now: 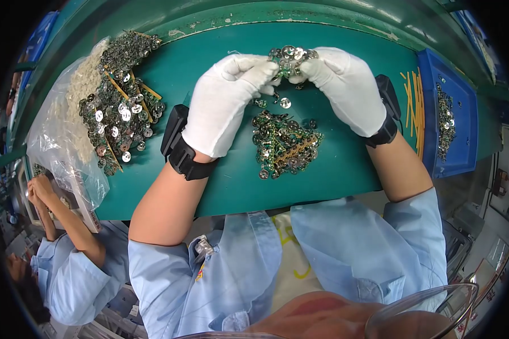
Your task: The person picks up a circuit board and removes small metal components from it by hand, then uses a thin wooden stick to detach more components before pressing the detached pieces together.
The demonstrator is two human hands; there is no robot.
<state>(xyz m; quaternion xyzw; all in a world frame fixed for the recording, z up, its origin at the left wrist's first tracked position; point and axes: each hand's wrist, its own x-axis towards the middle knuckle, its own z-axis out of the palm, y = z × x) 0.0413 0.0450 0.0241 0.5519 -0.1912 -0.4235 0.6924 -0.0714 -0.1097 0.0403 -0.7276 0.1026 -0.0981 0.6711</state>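
My left hand [223, 99] and my right hand [348, 85], both in white gloves, are raised over the far middle of the green table. Between their pinched fingertips they hold a cluster of small round silver discs with green parts [291, 55]. A loose silver disc [285, 103] shows just below the fingers. Nearer to me lies a pile of similar disc pieces [285, 146], with yellowish strips among them. How the pieces are joined is too small to make out.
At the left, a large heap of disc pieces [121, 118] with yellow sticks lies beside cream-coloured small parts [85, 85] and a clear plastic bag [62, 135]. At the right are yellow sticks [417, 113] and a blue tray [464, 121] with more pieces. A co-worker's arms [68, 217] show at left.
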